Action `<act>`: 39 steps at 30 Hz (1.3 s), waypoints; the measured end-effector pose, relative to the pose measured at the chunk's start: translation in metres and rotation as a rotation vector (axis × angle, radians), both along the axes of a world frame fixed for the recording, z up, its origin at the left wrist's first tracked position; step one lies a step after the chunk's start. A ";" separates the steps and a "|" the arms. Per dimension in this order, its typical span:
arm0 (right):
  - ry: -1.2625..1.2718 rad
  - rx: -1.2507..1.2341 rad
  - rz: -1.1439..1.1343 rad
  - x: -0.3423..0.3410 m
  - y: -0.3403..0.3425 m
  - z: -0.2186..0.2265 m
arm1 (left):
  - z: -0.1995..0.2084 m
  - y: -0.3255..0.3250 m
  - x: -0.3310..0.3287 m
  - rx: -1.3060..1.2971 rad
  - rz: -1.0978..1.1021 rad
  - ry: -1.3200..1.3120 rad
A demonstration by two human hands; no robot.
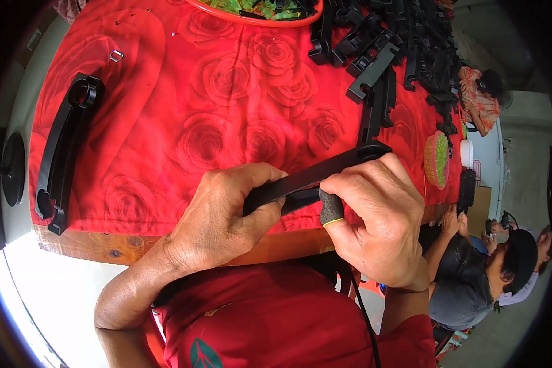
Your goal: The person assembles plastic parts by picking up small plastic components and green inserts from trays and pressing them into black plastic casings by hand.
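Between my two hands, above the table's near edge, is a long black plastic bracket (319,173) with a rounded end at the upper right. My left hand (224,211) is closed round its lower left end. Toward the other end, my right hand (374,214) grips it with thumb and fingers; a dark grey finger cot with a yellow rim (331,208) covers the thumb. The side of the bracket facing the table is mostly hidden. A similar black bracket (64,147) with a round socket lies alone at the table's left.
A red rose-print cloth (227,86) covers the table. Many black brackets (374,49) are piled at the far right. At the back sits a red basin (257,19) of yellow-green pieces; a pink basket (437,161) stands right. A small metal ring (116,56) lies left. Co-workers (472,276) sit at right.
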State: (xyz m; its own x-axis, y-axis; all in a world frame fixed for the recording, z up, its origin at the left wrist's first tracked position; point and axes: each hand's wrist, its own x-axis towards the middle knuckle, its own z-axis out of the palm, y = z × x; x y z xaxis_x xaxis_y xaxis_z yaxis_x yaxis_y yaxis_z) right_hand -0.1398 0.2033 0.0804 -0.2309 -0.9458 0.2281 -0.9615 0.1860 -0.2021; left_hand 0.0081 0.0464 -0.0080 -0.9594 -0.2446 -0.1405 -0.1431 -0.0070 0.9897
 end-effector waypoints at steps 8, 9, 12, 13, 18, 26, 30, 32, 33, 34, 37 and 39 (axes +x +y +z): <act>0.012 -0.025 0.017 -0.002 -0.003 0.003 | -0.003 0.001 -0.001 0.073 0.004 0.039; 0.036 -0.049 0.040 -0.002 -0.003 0.001 | -0.003 0.001 -0.001 0.062 0.000 0.015; 0.031 -0.050 0.044 -0.003 -0.003 0.000 | -0.002 0.000 -0.001 0.036 -0.005 0.010; 0.031 -0.050 0.043 -0.003 -0.004 0.000 | -0.003 0.000 -0.001 0.036 -0.005 0.010; -0.007 -0.087 0.029 -0.006 -0.001 -0.003 | -0.003 0.005 -0.001 0.004 0.075 0.069; -0.077 -0.054 -0.074 -0.013 0.000 0.002 | -0.002 0.006 0.000 0.059 0.088 0.051; -0.095 -0.050 -0.068 -0.020 -0.010 0.004 | -0.002 0.006 -0.004 0.121 0.156 0.052; -0.059 0.001 -0.071 -0.022 -0.009 0.006 | -0.001 0.004 -0.004 0.099 0.154 0.039; -0.024 0.053 -0.072 -0.023 -0.008 0.008 | -0.001 0.003 -0.003 0.078 0.152 0.025; -0.023 0.052 -0.075 -0.024 -0.009 0.010 | 0.001 0.002 -0.003 0.077 0.149 0.026; 0.022 0.121 -0.063 -0.028 -0.011 0.014 | 0.001 0.002 -0.002 0.071 0.147 -0.014; 0.090 0.134 -0.007 -0.029 -0.014 0.014 | 0.000 0.002 -0.003 0.057 0.155 -0.059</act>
